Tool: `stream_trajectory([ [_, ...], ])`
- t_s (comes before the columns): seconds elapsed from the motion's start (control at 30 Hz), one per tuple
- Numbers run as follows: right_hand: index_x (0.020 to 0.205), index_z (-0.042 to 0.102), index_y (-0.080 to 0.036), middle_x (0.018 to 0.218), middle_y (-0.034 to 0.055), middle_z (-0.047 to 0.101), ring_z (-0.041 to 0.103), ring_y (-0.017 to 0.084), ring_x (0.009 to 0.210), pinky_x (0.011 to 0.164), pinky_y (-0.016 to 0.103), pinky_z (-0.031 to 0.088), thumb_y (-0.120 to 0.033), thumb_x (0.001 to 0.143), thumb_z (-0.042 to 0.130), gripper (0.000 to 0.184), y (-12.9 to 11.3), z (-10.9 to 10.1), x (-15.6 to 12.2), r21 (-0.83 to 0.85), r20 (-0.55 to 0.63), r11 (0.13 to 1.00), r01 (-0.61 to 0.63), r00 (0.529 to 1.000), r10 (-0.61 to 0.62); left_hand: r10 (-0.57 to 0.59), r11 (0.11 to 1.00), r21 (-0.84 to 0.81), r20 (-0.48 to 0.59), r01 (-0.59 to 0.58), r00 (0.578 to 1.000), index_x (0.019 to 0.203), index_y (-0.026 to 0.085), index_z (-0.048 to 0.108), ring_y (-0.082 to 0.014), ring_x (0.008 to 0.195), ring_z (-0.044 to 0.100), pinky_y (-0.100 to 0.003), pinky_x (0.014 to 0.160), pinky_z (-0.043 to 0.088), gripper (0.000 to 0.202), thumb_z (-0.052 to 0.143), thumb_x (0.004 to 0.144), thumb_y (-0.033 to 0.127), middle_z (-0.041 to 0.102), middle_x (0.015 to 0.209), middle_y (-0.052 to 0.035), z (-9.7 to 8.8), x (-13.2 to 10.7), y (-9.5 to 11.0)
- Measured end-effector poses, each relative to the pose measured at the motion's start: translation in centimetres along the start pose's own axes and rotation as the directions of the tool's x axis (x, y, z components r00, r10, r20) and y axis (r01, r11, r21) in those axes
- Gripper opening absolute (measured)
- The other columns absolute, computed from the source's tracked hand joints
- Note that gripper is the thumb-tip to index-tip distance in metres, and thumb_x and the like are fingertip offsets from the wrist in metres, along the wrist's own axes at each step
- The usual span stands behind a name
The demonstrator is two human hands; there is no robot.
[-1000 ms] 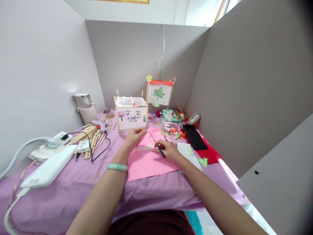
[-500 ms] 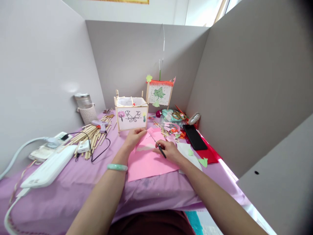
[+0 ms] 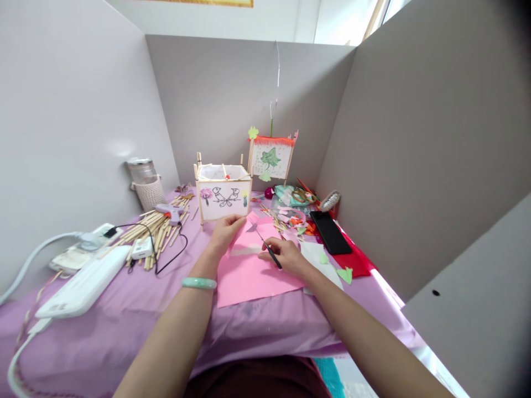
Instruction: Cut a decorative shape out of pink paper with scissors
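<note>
A pink paper sheet [image 3: 253, 273] lies on the purple tablecloth [image 3: 124, 326] in front of me. My left hand [image 3: 226, 231], with a green bangle on its wrist, pinches the sheet's far edge and lifts a corner of it. My right hand [image 3: 286, 255] is closed on small black-handled scissors [image 3: 267, 250], whose blades point up-left into the pink sheet. A white patch shows on the sheet between my two hands.
A paper lantern with a butterfly drawing [image 3: 223, 194] stands just beyond my hands, a second with a green leaf [image 3: 271, 157] behind it. Wooden sticks [image 3: 155, 229], a glue gun and power strips lie left. Paper scraps, a black phone [image 3: 329, 232] and red paper lie right. Grey partitions surround the table.
My left hand has raised the pink sheet's far corner a little. The scissors have moved slightly along the cut. The rest of the table has not changed.
</note>
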State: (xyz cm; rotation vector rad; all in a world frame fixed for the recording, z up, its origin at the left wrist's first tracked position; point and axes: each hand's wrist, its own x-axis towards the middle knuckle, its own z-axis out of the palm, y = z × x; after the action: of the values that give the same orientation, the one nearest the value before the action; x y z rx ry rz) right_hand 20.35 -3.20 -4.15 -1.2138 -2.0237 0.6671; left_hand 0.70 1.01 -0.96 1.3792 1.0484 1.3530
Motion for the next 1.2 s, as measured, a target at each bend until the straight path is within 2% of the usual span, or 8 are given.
stream_trajectory([
  [0.17, 0.082, 0.063, -0.019, 0.054, -0.0048, 0.049, 0.044, 0.01, 0.051, 0.049, 0.02, 0.03, -0.048, 0.074, 0.064, 0.03, 0.15, 0.07, 0.03, 0.014, 0.0, 1.0, 0.014, 1.0, -0.014, 0.007, 1.0, 0.008, -0.021, -0.006, 1.0, 0.07, 0.014, 0.065, -0.0088, 0.05, 0.044, -0.021, 0.047, 0.03, 0.027, 0.068, 0.063, 0.04, 0.057, 0.056, 0.0022, -0.05, 0.09, -0.05],
  [0.6, 0.082, 0.062, -0.021, 0.053, -0.0052, 0.049, 0.044, 0.01, 0.051, 0.05, 0.02, 0.03, -0.049, 0.075, 0.062, 0.029, 0.19, 0.07, -0.05, 0.022, 0.005, 1.0, 0.009, 1.0, -0.009, -0.016, 1.0, 0.01, 0.034, 0.016, 0.999, 0.072, 0.013, 0.066, -0.0118, 0.056, 0.051, -0.022, 0.052, 0.037, 0.035, 0.071, 0.061, 0.045, 0.061, 0.062, -0.0013, 0.21, -0.13, 0.05],
  [0.97, 0.078, 0.062, -0.02, 0.052, -0.0055, 0.043, 0.039, 0.01, 0.052, 0.049, 0.021, 0.028, -0.049, 0.075, 0.063, 0.029, -0.09, -0.05, -0.07, 0.003, -0.029, 1.0, 0.012, 1.0, -0.012, -0.023, 1.0, -0.012, 0.05, 0.023, 0.999, 0.073, 0.013, 0.067, -0.0117, 0.056, 0.052, -0.022, 0.052, 0.037, 0.033, 0.071, 0.062, 0.044, 0.062, 0.063, -0.0007, 0.14, -0.08, -0.02],
  [1.2, 0.078, 0.062, -0.021, 0.053, -0.0049, 0.045, 0.04, 0.01, 0.052, 0.05, 0.021, 0.028, -0.05, 0.074, 0.064, 0.029, -0.06, -0.05, -0.08, -0.023, -0.032, 1.0, 0.001, 0.999, -0.002, -0.011, 1.0, 0.012, 0.05, 0.011, 0.999, 0.073, 0.013, 0.068, -0.0111, 0.055, 0.051, -0.021, 0.051, 0.036, 0.033, 0.071, 0.062, 0.044, 0.062, 0.061, -0.0005, 0.07, 0.06, -0.29],
])
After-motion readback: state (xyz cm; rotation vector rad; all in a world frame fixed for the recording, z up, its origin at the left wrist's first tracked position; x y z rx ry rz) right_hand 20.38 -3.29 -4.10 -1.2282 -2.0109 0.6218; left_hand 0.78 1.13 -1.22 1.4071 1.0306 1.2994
